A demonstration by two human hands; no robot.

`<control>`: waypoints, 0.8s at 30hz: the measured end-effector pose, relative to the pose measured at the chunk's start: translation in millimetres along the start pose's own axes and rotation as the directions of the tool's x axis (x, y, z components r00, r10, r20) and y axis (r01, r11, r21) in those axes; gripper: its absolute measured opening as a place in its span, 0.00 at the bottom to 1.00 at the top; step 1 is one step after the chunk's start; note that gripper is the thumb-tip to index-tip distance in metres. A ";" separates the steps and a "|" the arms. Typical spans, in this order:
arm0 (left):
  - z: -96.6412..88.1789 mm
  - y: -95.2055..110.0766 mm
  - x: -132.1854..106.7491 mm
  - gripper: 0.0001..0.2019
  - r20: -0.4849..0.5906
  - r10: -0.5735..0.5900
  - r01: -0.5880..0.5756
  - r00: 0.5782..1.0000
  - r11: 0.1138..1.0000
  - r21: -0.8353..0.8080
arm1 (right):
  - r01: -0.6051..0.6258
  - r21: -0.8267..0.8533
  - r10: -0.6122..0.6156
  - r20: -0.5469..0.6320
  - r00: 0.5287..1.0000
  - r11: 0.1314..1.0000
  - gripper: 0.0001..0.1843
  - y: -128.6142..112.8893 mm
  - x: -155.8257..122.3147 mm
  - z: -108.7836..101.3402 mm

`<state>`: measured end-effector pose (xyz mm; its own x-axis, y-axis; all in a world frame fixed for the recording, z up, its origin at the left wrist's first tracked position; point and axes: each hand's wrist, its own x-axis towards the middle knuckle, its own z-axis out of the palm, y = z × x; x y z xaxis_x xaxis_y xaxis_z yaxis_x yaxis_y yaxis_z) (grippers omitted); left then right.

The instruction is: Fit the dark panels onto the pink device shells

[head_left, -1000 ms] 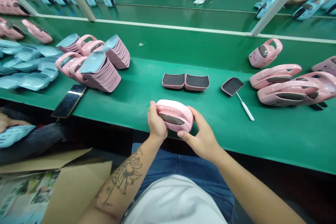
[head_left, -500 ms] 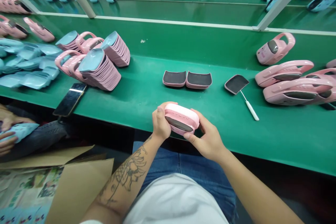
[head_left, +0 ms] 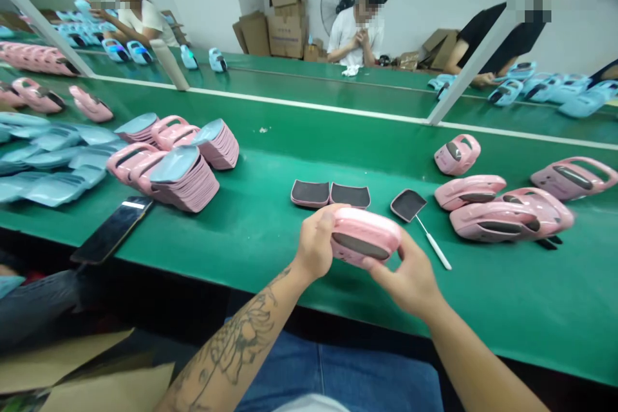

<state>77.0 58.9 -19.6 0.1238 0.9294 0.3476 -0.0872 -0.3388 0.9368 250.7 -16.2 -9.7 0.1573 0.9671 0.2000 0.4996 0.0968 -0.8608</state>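
Observation:
Between my two hands, above the bench's front part, is a pink plastic housing [head_left: 365, 235] with a long dark oval window on the side towards me. My left hand [head_left: 316, 241] is wrapped round its left end. My right hand [head_left: 410, 270] grips the right end, thumb at the lower edge. Just beyond it lie two pink curved panels [head_left: 310, 194] with black inner faces, side by side. Another such panel [head_left: 408, 204] rests to the right, touching the shaft of a white-handled screwdriver [head_left: 438, 251].
Pink handled housings [head_left: 487, 220] stand at right. On the left are stacked pink panels [head_left: 186, 183], light blue shells [head_left: 58, 167] and a phone [head_left: 113, 230] at the edge. A white post [head_left: 470, 51] rises from the bench [head_left: 270, 232]. People sit opposite; an open carton [head_left: 111, 380] is below left.
My view has tilted up, so people across the bench now show. Both hands have carried the pink housing forward, closer to the two panels, still gripping its ends.

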 end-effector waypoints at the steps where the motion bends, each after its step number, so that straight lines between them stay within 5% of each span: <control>1: 6.3 -0.5 14.1 0.24 -0.016 0.050 -0.050 0.999 0.999 0.017 | -0.006 0.039 0.007 -0.043 0.999 0.999 0.32 1.5 17.8 -9.2; 5: 30.2 -13.9 48.4 0.21 -0.136 0.268 -0.246 0.954 0.956 0.163 | -0.178 0.087 0.193 -0.221 0.956 0.980 0.25 11.2 112.6 -35.6; 7: 36.9 -24.0 48.1 0.17 -0.017 0.395 -0.384 0.919 0.902 0.198 | -0.240 0.048 0.243 -0.287 0.926 0.970 0.22 18.2 163.3 -38.3; 10: 38.6 -38.7 37.6 0.11 0.202 0.562 -0.596 0.802 0.770 0.228 | -0.369 0.000 0.344 -0.361 0.867 0.930 0.18 33.0 226.8 -30.1; 13: 37.0 -49.7 32.9 0.10 0.284 0.619 -0.681 0.732 0.681 0.272 | -0.484 -0.025 0.428 -0.429 0.795 0.875 0.19 50.8 268.6 -13.9; 19: 42.2 -61.4 39.1 0.10 0.325 0.607 -0.689 0.725 0.633 0.354 | -0.573 -0.063 0.477 -0.484 0.734 0.817 0.20 80.4 295.6 12.7; 24: 41.4 -60.3 38.6 0.09 0.334 0.591 -0.679 0.734 0.621 0.392 | -0.500 -0.093 0.409 -0.459 0.788 0.861 0.21 82.8 279.0 9.3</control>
<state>127.9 109.1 -61.1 0.3693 0.4329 0.8223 0.2489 -0.8986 0.3613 328.1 263.8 -29.6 0.7198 0.6939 0.0207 0.4302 -0.4224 -0.7978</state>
